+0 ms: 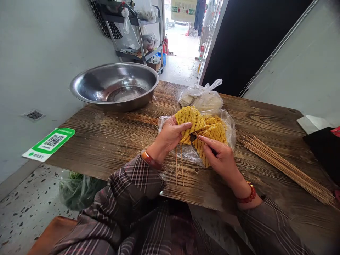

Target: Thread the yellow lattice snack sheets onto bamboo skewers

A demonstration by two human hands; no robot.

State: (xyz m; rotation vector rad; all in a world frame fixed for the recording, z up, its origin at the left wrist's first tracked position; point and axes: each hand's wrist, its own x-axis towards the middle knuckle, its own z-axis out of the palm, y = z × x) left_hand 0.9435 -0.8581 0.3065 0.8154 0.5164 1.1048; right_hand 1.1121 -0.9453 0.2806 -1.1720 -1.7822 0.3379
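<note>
My left hand (171, 134) is closed on a yellow, slit-scored food piece (190, 117), its thumb pressed on the near face. Pinched between the thumb and fingers of my right hand (219, 154) is a thin bamboo skewer (197, 134), its tip at the lower right edge of that piece. How far it goes in is hidden. Two more skewers (182, 166) point toward me from beneath the left hand. Under and to the right of the held piece, a stack of similar scored pieces (215, 129) lies on a clear plastic bag (231, 124).
A large steel basin (114, 102) stands at the back left. Behind the stack sits a knotted plastic bag (203, 99) with pale contents. Many skewers (281, 166) lie bundled on the right. A green QR card (50, 143) rests at the table's left edge, near a wheeled shelf (138, 21) beyond.
</note>
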